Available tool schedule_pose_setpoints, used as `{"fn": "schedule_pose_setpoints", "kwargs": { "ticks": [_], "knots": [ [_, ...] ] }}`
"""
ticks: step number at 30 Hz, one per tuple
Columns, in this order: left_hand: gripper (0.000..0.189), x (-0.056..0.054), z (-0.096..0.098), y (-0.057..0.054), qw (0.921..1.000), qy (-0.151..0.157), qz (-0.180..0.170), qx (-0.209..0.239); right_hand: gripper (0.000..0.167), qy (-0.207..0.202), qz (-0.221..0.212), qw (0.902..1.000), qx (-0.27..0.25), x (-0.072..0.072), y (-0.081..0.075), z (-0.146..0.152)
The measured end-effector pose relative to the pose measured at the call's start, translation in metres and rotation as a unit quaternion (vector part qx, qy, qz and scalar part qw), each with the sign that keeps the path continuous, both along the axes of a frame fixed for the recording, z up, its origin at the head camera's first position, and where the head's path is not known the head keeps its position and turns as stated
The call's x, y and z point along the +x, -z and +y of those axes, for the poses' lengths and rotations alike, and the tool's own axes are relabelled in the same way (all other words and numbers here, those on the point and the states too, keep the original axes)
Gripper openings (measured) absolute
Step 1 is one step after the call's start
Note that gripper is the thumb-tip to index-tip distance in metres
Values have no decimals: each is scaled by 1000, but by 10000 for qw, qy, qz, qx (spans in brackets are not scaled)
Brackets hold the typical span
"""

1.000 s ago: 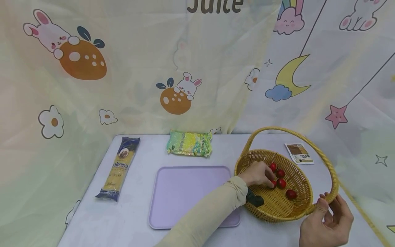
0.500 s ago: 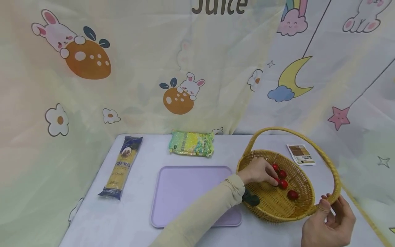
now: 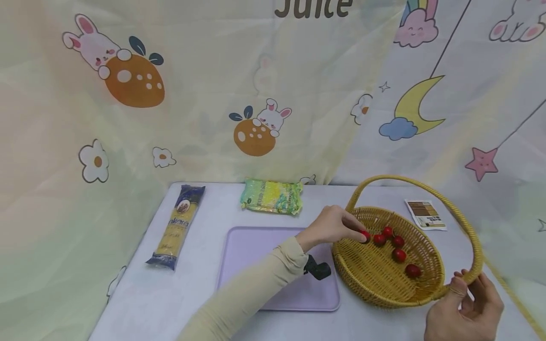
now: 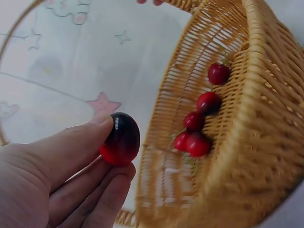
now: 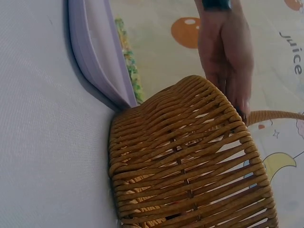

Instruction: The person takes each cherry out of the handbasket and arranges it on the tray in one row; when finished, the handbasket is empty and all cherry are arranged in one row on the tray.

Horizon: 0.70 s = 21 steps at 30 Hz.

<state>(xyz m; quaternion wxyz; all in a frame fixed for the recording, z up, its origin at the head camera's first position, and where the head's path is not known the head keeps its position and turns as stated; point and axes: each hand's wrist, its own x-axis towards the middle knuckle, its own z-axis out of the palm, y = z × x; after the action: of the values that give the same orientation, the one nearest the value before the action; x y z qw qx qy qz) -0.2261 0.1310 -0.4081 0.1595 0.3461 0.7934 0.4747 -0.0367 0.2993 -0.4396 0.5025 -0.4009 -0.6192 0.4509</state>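
Note:
My left hand (image 3: pixel 327 226) pinches a glossy dark-red cherry (image 4: pixel 119 140) between thumb and fingers, over the left rim of the wicker basket (image 3: pixel 371 282). Several more red cherries (image 3: pixel 399 255) lie inside, some with stems showing in the left wrist view. At the basket's right side, my right hand (image 3: pixel 465 310) grips the lower end of its tall arched handle (image 3: pixel 462 222). The right wrist view shows the basket's woven outer wall (image 5: pixel 190 161) close up, with the left hand beyond it; the right hand is out of that frame.
A lilac tray (image 3: pixel 247 251) lies left of the basket, partly under my left forearm. Farther left is a spaghetti packet (image 3: pixel 177 227). A green-yellow packet (image 3: pixel 272 196) sits behind the tray, and a small white-brown sachet (image 3: pixel 425 215) behind the basket. A printed curtain (image 3: pixel 204 94) hangs behind.
My left hand has lifted away from the middle of the basket toward its left rim, bringing a cherry with it. The right hand keeps its grip on the handle. The head view has turned slightly left.

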Motion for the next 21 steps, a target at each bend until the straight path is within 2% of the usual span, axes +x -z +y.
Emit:
{"fn": "schedule_pose_setpoints", "kwargs": {
  "ticks": [9, 12, 16, 21],
  "knots": [
    [15, 7, -62, -5, 9968, -537, -399, 448, 45, 43, 122, 9994, 326, -1, 5, 4],
    [18, 10, -82, -5, 9955, -656, -441, 520, 46, 61, 29, 9993, 362, -2, 7, 5],
    [19, 15, -115, -1, 9933, -875, -406, 630, 47, 66, -23, 9994, 325, -3, 11, 6],
    [19, 22, -153, 6, 9861, -1287, -628, 844, 47, 62, 64, 9997, 246, -3, 11, 8]
  ]
}}
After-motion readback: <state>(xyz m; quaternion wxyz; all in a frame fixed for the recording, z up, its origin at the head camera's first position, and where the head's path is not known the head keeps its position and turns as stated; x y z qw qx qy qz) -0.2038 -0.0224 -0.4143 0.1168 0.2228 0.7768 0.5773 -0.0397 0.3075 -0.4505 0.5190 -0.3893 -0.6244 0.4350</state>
